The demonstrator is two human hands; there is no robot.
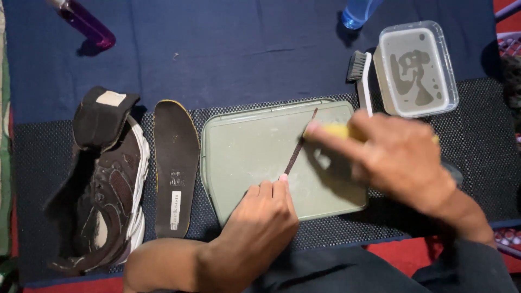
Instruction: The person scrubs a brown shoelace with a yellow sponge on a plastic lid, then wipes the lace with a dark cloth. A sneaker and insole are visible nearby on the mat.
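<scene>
A dark shoelace (300,145) lies stretched across a pale green tray (244,152). My left hand (260,220) presses the lace's near end down with its fingertips. My right hand (393,154) grips a yellow sponge (337,130) and holds it against the lace's far part. A dark brown shoe (108,190) with its tongue pulled open lies at the left, and its insole (175,168) rests between the shoe and the tray.
A white-handled brush (361,73) lies beside a clear plastic tub of murky water (415,68) at the back right. A purple bottle (87,24) and a blue bottle (358,12) stand at the far edge. A black mesh mat (477,141) covers the dark blue cloth.
</scene>
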